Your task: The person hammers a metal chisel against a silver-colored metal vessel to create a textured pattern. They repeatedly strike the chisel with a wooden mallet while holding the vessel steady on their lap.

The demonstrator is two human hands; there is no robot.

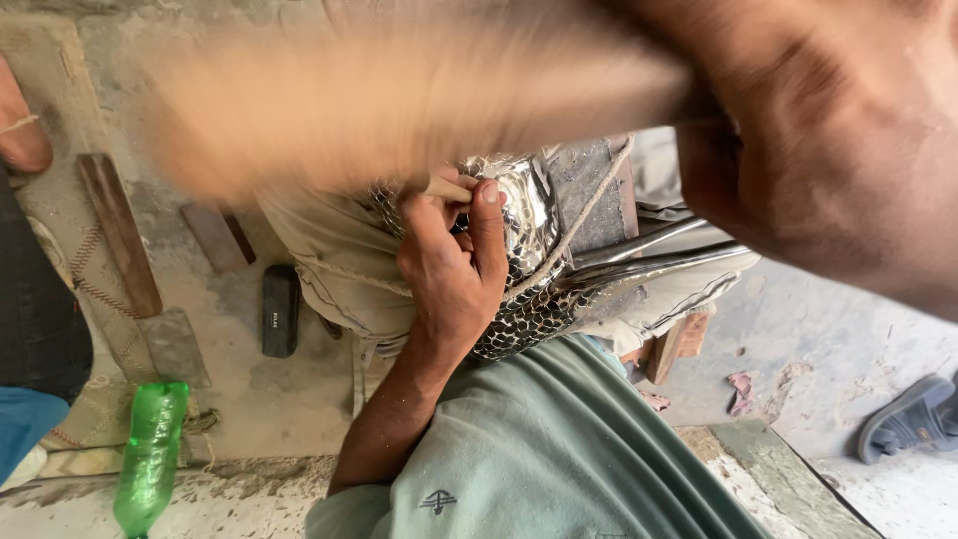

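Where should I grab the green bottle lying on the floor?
Around its wide middle, coming from above. The green bottle lies on its side on the floor, so its round body faces up, uncovered.

A long wooden tool (399,100) is being smeared by blur across the upper frame, its shape not being resolved. The right hand (838,150) is being cut off at the upper right edge, its grip being hidden. The shiny patterned metal piece (529,250) is being partly covered by the left hand (454,265).
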